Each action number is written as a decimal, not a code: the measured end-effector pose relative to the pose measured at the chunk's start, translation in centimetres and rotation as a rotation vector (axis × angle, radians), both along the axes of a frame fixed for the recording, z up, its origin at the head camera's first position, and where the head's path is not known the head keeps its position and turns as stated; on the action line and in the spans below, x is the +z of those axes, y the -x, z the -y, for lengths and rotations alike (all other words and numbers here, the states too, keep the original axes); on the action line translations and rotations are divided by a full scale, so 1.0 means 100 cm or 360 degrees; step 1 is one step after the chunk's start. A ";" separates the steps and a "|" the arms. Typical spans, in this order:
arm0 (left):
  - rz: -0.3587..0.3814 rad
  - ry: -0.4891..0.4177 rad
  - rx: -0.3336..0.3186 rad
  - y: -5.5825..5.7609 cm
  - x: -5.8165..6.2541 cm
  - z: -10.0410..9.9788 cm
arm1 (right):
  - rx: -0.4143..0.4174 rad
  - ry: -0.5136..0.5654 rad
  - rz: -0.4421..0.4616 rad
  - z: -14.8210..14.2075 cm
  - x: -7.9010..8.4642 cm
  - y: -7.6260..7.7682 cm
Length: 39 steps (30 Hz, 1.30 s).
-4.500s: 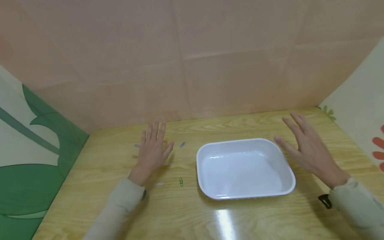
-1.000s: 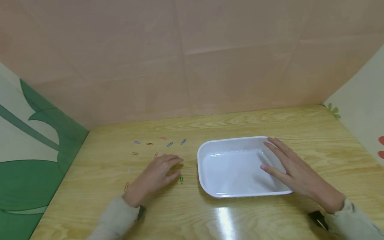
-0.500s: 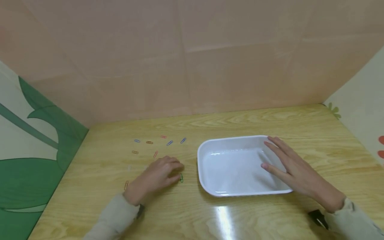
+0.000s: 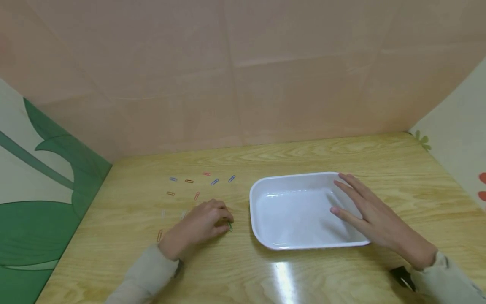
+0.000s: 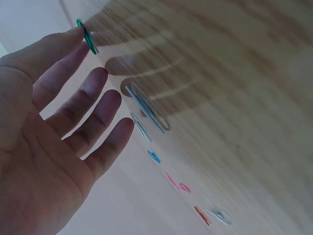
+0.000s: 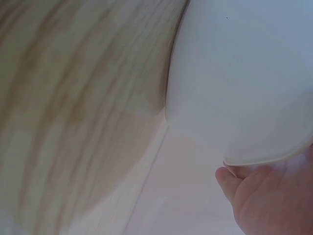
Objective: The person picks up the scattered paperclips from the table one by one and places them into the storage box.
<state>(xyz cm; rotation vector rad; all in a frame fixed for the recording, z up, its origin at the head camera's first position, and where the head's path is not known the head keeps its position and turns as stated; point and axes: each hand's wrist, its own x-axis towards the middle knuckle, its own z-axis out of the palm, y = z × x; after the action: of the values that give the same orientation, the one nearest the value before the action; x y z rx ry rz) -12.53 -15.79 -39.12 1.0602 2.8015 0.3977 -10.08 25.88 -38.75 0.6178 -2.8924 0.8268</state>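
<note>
At the table's left side, my left hand (image 4: 203, 223) pinches a green paper clip (image 4: 230, 227) between thumb and index finger. The left wrist view shows the green clip (image 5: 86, 37) at those two fingertips, while the other fingers (image 5: 90, 88) are spread loosely above the wood. My right hand (image 4: 373, 219) lies over the right end of a white rectangular tray (image 4: 311, 246), its fingers fairly straight across the rim. From the right wrist, the hand (image 6: 274, 196) is seen at the tray's edge (image 6: 264, 160). Nothing lies inside the tray.
Several coloured paper clips lie scattered behind and left of my left hand, among them a blue one (image 4: 232, 179), a pink one (image 4: 196, 196) and an orange one (image 4: 159, 235). A beige backdrop (image 4: 235, 84) rises behind the wooden table (image 4: 212, 270).
My left hand came down from over the clips, and its thumb and index finger closed on the green paper clip. Earlier, my right hand moved from beside the tray onto its right rim.
</note>
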 end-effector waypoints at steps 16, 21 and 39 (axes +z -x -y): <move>0.0157 0.0094 0.0071 0.001 0.000 -0.004 | -0.0010 -0.0003 0.0032 0.000 0.001 0.001; 0.0120 0.0089 0.0026 0.002 -0.001 -0.003 | -0.0013 -0.0008 0.0028 0.001 0.000 0.001; 0.0274 -0.0073 -0.0007 0.003 0.001 -0.004 | -0.0049 -0.0072 -0.0002 0.001 -0.001 0.001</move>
<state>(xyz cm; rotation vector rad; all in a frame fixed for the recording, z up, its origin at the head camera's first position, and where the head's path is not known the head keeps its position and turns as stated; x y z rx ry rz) -12.80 -15.43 -39.06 0.9897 2.6504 0.5287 -10.16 25.80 -38.85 0.5756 -2.9192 0.7594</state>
